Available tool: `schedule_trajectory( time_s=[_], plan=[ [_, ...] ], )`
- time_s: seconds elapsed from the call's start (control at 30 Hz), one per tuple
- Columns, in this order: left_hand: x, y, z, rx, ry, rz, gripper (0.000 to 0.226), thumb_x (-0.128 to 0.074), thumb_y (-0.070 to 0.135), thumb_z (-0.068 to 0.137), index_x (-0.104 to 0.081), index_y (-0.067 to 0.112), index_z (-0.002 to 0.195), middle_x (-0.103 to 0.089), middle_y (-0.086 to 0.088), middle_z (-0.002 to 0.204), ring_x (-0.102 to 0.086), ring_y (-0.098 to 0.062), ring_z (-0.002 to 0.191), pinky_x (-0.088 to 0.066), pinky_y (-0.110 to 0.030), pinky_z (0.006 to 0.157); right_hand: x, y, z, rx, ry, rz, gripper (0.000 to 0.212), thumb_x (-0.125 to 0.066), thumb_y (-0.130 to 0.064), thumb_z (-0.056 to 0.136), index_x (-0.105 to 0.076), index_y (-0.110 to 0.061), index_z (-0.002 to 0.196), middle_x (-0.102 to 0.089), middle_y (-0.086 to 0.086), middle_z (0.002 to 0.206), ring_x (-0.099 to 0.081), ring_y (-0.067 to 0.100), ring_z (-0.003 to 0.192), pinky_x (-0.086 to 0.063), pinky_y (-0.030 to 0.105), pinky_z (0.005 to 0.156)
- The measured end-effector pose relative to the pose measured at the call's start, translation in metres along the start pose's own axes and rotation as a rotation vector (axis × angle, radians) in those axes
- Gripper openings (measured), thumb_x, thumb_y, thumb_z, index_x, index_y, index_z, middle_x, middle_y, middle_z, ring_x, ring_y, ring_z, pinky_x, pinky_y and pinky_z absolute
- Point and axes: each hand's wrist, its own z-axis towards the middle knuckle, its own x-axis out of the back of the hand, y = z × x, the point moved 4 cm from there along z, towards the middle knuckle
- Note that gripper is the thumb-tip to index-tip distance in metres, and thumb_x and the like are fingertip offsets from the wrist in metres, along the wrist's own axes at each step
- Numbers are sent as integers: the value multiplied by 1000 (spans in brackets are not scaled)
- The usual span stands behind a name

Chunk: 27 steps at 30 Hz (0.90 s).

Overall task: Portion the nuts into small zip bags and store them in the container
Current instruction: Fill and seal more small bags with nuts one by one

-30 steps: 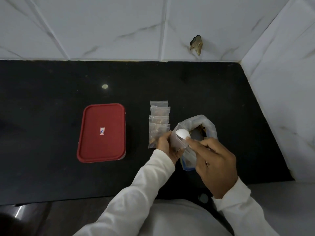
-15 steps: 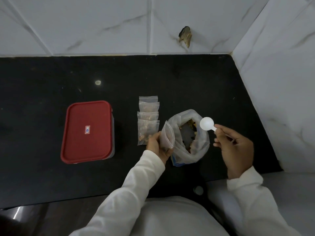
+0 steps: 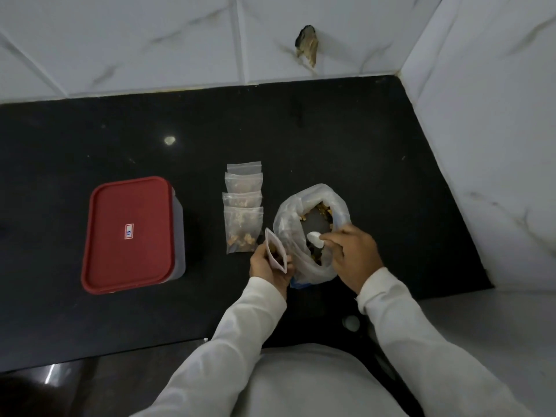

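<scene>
Left hand [image 3: 269, 267] pinching small zip bag [image 3: 275, 251]; right hand [image 3: 350, 254] gripping scoop [image 3: 315, 239], dipping into nut sack [image 3: 301, 224]. Bag mouth seemingly narrow, risking spills.

The worktop [image 3: 361, 139] is open back to the rear wall [image 3: 180, 40], and a wide lane runs between the container [image 3: 129, 233] and the column of zip bags [image 3: 243, 212]. The narrow gap between zip bags and nut bag [image 3: 288, 221] is closed at its near end by the left hand [image 3: 267, 267] gripping a small bag [image 3: 275, 251]. The right hand [image 3: 352, 254], holding a scoop [image 3: 315, 239], fills the nut bag's mouth, with an open strip beyond it to the side wall [image 3: 496, 145].
</scene>
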Motion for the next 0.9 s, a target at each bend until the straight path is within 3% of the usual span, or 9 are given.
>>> schedule_trajectory(
  time_s=[0.17,0.23,0.33,0.37,0.47,0.57,0.63,0.77,0.9],
  plan=[
    [-4,-2,-2,-33,43,-35,30,-50,28,97,-61,15,121,-57,-4,76,-54,-16,62,-49,-19,43,-4,4,-8,-17,-16,114,16,-66,-7,83,-78,-16,90,-68,7,85,-65,22,77,-55,43,70],
    [-7,-3,-3,-59,47,-19,43,-52,27,96,-57,8,134,-58,-5,79,-65,-22,82,-56,-24,67,-4,5,-7,-50,-47,170,15,-68,-7,83,-79,-17,88,-73,2,85,-68,16,79,-56,35,75],
    [-7,-4,0,-86,57,25,48,-55,26,95,-53,6,139,-58,-6,80,-60,-31,119,-46,-34,96,-4,7,0,-160,-162,239,15,-68,-10,85,-79,-20,88,-75,-8,86,-68,7,82,-52,16,80],
    [-8,-4,1,-90,61,34,48,-55,27,95,-54,7,139,-58,-6,79,-60,-32,121,-47,-34,95,-4,7,3,-203,-197,254,16,-68,-11,86,-79,-21,89,-74,-12,83,-67,4,82,-51,14,80],
    [-12,-3,-4,-90,62,28,47,-54,29,96,-55,7,137,-59,-6,78,-67,-23,84,-51,-26,80,-8,12,9,-390,-263,379,20,-65,-10,88,-79,-24,87,-71,-11,71,-66,4,68,-50,12,70],
    [-12,1,-7,-72,73,27,47,-52,31,97,-55,8,138,-67,-14,121,-53,-29,130,-45,-31,99,-13,18,6,-545,-265,547,24,-64,-7,88,-80,-24,82,-74,6,74,-68,17,71,-55,21,68],
    [-12,3,-9,-38,87,8,45,-52,32,98,-57,11,137,-56,-12,140,-48,-27,134,-46,-30,91,-12,20,5,-585,-257,632,26,-62,-5,89,-80,-22,82,-73,10,77,-66,16,70,-55,24,69],
    [-10,9,-13,-34,73,-4,37,-50,34,98,-63,12,125,-67,-3,95,-66,-18,82,-54,-24,62,2,19,0,-608,-201,768,26,-59,0,92,-78,-16,84,-69,8,72,-60,13,64,-53,23,66],
    [-10,12,-15,-24,68,17,44,-50,33,98,-57,12,136,-60,-7,134,-48,-26,134,-41,-34,104,13,26,-7,-662,-161,872,22,-58,1,92,-77,-10,91,-68,9,75,-60,15,68,-55,27,71]
  ],
)
